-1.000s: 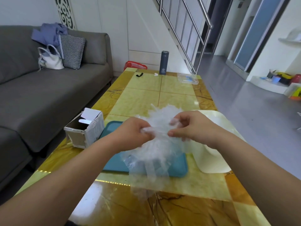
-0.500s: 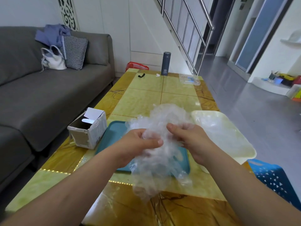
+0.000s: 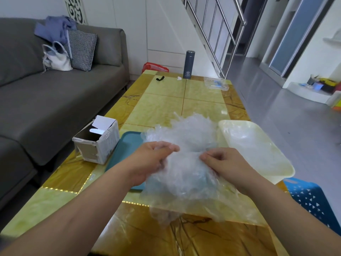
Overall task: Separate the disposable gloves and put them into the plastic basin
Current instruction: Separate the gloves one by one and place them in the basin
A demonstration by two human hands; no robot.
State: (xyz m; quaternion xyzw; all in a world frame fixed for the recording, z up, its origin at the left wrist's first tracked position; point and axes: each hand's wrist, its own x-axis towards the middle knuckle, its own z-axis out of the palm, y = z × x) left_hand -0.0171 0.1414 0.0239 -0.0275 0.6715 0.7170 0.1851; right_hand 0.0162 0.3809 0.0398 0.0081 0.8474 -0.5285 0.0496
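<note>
An open cardboard box (image 3: pixel 96 140) stands on the yellow table (image 3: pixel 166 106), at about ten o'clock from the hands. Just right of it lies a teal tray (image 3: pixel 125 150). The left hand (image 3: pixel 151 159) pinches the film at the nine o'clock edge of the disposable gloves (image 3: pixel 186 130), thumb pressed to curled fingers. The gloves form one crumpled clear wad held above the tray, its loose ends hanging towards six o'clock. The right hand (image 3: pixel 223 163) grips the wad's three o'clock side, fingers curled into the film. At two o'clock from it sits the plastic basin (image 3: pixel 284 172), cream-coloured; clear film may lie inside, though glare blurs it. A blue basket (image 3: pixel 310 196) shows at four o'clock.
</note>
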